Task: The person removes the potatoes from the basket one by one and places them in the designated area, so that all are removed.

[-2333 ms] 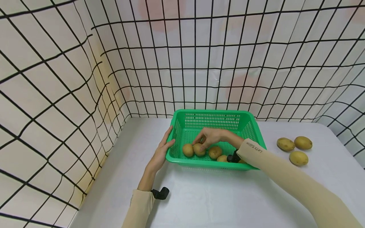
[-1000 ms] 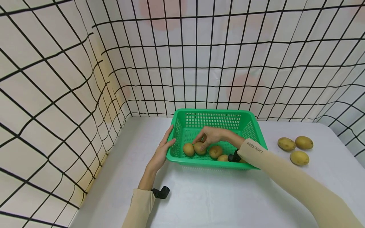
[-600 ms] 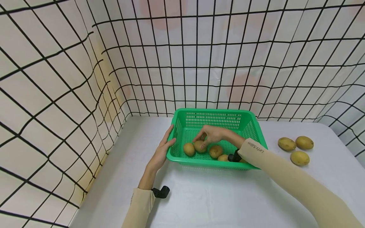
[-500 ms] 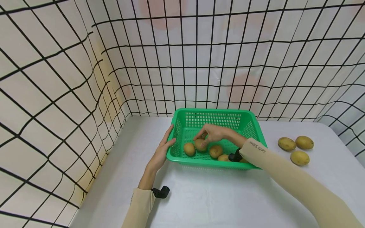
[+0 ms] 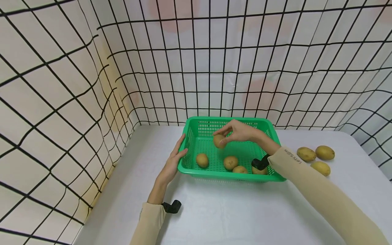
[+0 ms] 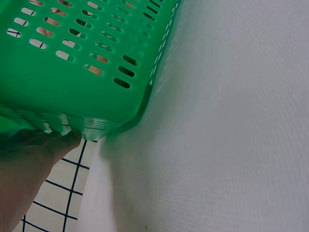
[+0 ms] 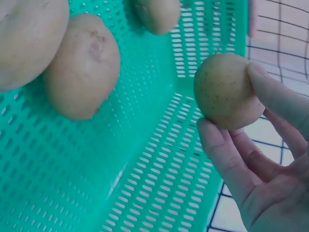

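My right hand (image 5: 241, 132) pinches a potato (image 5: 218, 141) between thumb and fingertips, held above the floor of a green plastic basket (image 5: 214, 174). In the right wrist view the pinched potato (image 7: 227, 91) is round and speckled, in front of the basket's slotted wall. Against the basket's left side rests my left hand (image 5: 169, 169), its fingers straight along the outside and the thumb at the rim. Several other potatoes lie in the basket: one potato (image 5: 202, 160) alone at the left, the rest toward the front right, one partly hidden by the right wrist camera (image 5: 260, 163).
Three more potatoes lie on the white table (image 5: 214, 211) right of the basket: a back-left potato (image 5: 306, 154), a back-right potato (image 5: 325, 152) and a front potato (image 5: 320, 168) partly covered by the right sleeve. Black wire grid (image 5: 226, 73) stands behind and at both sides.
My right hand has lifted the potato from beside the left one, raising it off the basket floor and slightly to the right. The left hand and the basket stay in place.
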Motion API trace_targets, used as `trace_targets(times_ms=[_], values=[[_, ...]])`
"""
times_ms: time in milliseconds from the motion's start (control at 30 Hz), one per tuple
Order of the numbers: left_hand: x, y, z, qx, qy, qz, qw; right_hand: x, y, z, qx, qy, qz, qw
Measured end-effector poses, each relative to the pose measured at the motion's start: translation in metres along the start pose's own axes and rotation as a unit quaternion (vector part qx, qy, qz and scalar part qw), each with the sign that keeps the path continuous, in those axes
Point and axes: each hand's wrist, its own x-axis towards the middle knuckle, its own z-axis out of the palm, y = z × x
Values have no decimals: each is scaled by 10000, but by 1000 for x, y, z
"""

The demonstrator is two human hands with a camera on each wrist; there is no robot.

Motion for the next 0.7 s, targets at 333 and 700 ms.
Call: trace_targets(times_ms=[333,700], values=[[1,-1,0,33,-29,-8,10000,-36,-1,-23,45,644,251,9976],[1,-1,1,-27,10,-58,10000,-84,3,-45,41,1209,582,9909]])
